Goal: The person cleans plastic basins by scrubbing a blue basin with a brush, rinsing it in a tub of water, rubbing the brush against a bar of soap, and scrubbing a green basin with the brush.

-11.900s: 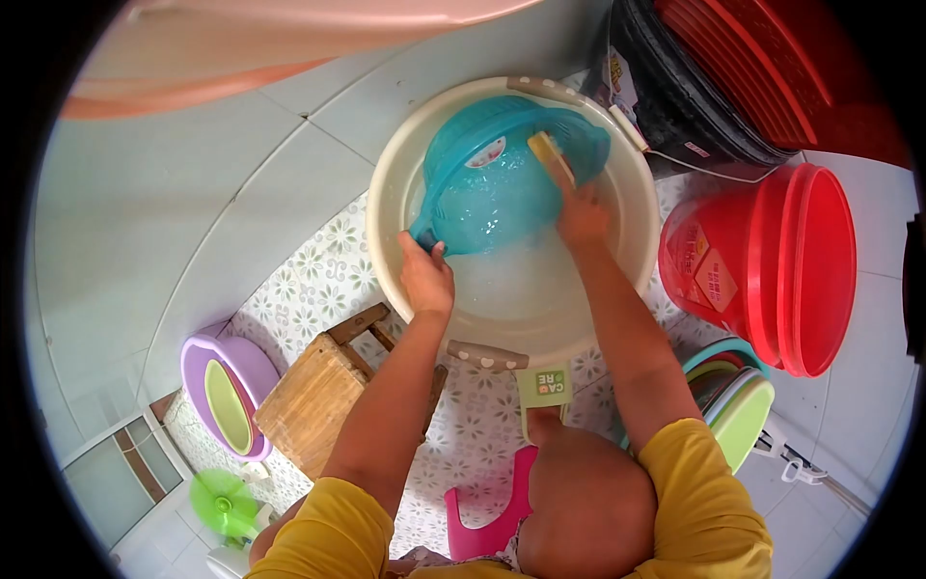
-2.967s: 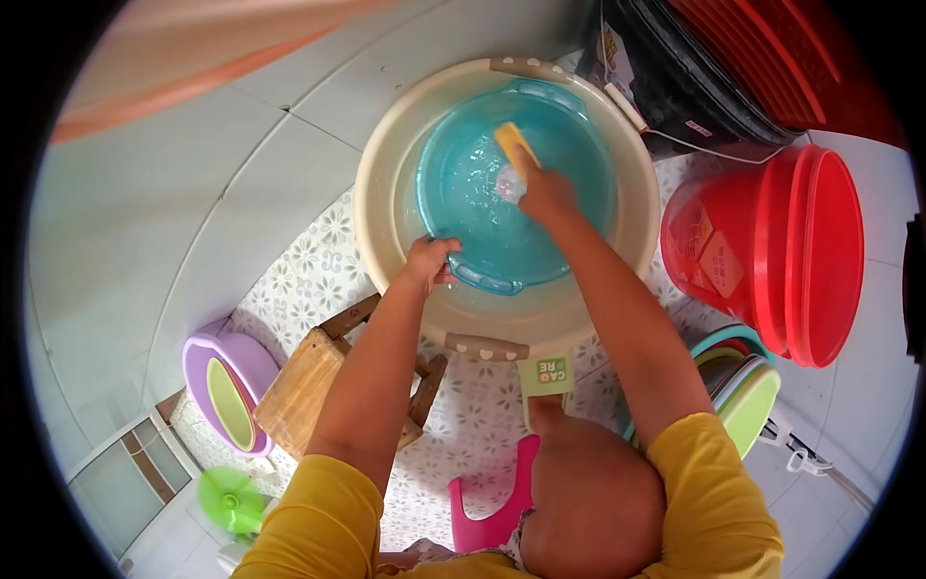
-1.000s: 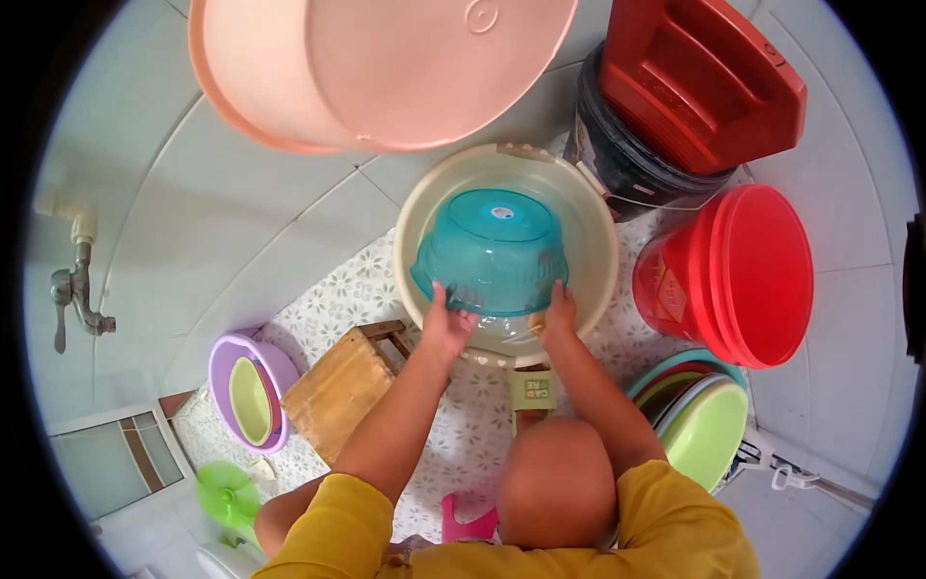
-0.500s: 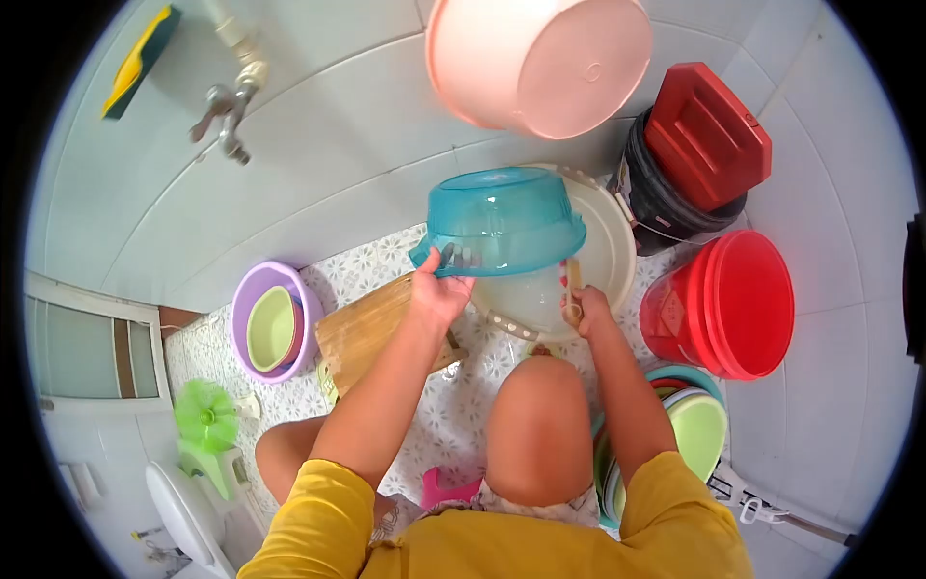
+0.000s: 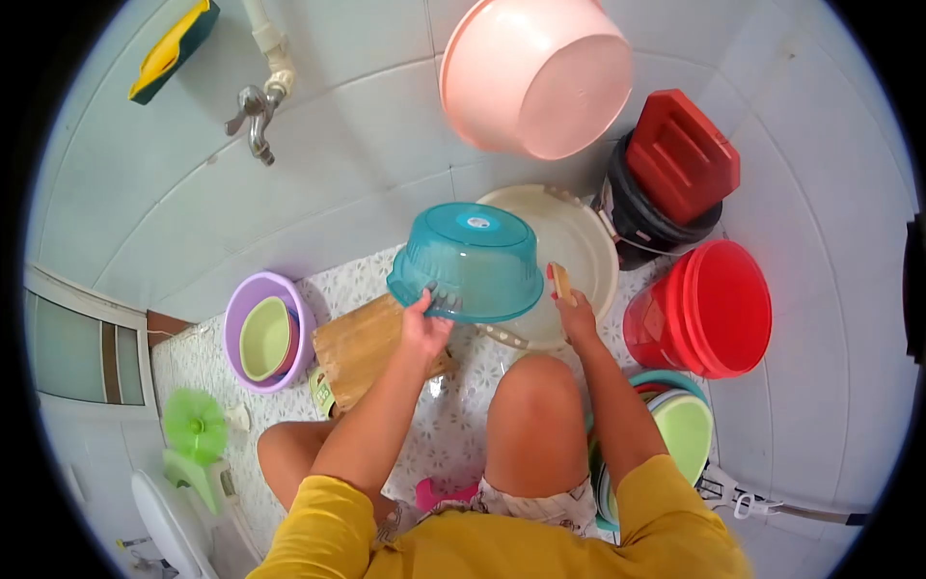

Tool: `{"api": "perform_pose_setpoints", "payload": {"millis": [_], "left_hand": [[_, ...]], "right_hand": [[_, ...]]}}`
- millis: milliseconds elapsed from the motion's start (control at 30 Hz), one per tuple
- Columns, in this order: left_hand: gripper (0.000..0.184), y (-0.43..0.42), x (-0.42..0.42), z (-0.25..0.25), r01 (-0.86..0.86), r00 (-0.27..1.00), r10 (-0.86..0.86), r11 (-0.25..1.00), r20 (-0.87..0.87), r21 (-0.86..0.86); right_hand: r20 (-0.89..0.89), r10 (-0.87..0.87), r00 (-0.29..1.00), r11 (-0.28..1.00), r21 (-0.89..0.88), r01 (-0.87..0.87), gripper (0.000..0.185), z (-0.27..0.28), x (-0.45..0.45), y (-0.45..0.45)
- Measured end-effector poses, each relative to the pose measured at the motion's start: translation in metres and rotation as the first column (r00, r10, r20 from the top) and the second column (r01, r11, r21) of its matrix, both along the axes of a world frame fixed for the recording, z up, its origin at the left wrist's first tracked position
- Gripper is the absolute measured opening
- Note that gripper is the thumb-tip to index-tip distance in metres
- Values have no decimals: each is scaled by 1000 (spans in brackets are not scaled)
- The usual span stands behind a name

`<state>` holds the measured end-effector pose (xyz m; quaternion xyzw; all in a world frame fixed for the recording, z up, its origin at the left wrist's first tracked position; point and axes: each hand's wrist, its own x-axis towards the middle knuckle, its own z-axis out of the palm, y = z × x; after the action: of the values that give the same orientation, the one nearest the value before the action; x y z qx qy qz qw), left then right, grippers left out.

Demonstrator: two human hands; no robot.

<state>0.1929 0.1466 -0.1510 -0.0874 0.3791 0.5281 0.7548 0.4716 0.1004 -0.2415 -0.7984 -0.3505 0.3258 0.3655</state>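
Note:
A teal translucent basin [image 5: 473, 261], bottom up and tilted, is held by its rim in my left hand [image 5: 426, 326], whose fingers show through the plastic. My right hand [image 5: 577, 315] grips a small yellow brush [image 5: 561, 282] just right of the basin's rim. Behind them on the floor stands a large cream tub [image 5: 603, 261] with water in it, partly covered by the teal basin.
A wooden stool [image 5: 359, 347] and a purple basin [image 5: 231, 333] stand to the left. Red buckets [image 5: 699, 309], a black bucket [image 5: 632, 222] and stacked basins [image 5: 687, 434] are at the right. A pink basin [image 5: 540, 77] hangs on the wall near a faucet [image 5: 257, 121].
The teal basin has been lifted out of the cream tub and turned bottom up, then moved left. My right hand has left its rim, still with the brush. The view has shifted.

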Motion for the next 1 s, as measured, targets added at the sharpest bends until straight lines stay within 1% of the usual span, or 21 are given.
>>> {"api": "perform_pose_setpoints", "payload": {"millis": [67,100,133,167,200,233,300,333,400,433,500,533,600,633,700,733,800,833,900,933,1000], "left_hand": [[23,-4,-2,0,32,999,-31,999,-34,18],[23,-4,-2,3,29,999,-29,999,-35,14],[23,-4,-2,5,50,997,-49,998,-54,24],[23,-4,-4,7,68,995,-65,997,-76,32],[23,-3,-6,7,59,995,-57,998,-81,30],[23,-2,-5,6,76,992,-73,997,-100,28],[24,1,-2,8,92,989,-88,995,-119,29],[28,2,0,11,117,987,-111,992,-119,50],[32,0,4,17,141,984,-132,988,-120,68],[33,1,6,23,151,987,-144,983,-71,101],[34,6,11,34,156,988,-155,978,-20,138],[33,10,15,38,131,990,-136,980,29,147],[32,18,17,49,99,990,-113,982,79,160],[32,21,18,55,54,994,-66,989,91,136],[32,26,15,64,7,995,-19,993,102,117],[32,27,10,66,-9,995,-2,994,101,109],[32,28,2,70,-24,995,14,995,100,101],[31,28,-2,71,-38,995,28,994,97,104],[31,26,-7,71,-59,994,48,993,98,105],[32,27,-10,70,-35,993,17,987,117,156],[33,27,-12,71,-18,991,-10,979,135,205]], "right_hand": [[-50,-10,999,999,-48,8,64,21,-11,5],[-94,-22,995,997,-77,15,70,43,-16,12],[-96,-17,995,997,-78,9,70,63,-23,18],[-304,-84,949,991,-122,49,75,84,-31,23],[-493,-156,856,981,-175,78,81,98,-38,25],[-495,-151,856,982,-176,71,81,105,-42,27],[-622,-125,773,991,-118,66,92,113,-46,31],[-622,-124,773,991,-118,64,92,108,-46,32],[-452,19,892,1000,-3,-23,90,100,-47,32],[-452,20,892,1000,-4,-25,90,100,-48,30],[-427,101,899,990,134,-47,81,104,-49,29],[-426,105,899,989,136,-52,81,119,-53,26],[-103,252,962,968,36,-249,72,151,-62,19],[-101,255,961,967,39,-253,72,159,-67,15],[132,393,910,914,51,-402,69,171,-76,8],[134,393,909,914,53,-403,69,174,-81,7],[397,437,807,874,25,-485,67,180,-93,5],[399,436,807,874,25,-485,67,183,-99,5],[445,440,780,894,-129,-430,71,193,-108,8],[447,445,776,891,-132,-435,71,197,-112,10],[497,415,762,910,-216,-355,56,202,-118,14]]}}
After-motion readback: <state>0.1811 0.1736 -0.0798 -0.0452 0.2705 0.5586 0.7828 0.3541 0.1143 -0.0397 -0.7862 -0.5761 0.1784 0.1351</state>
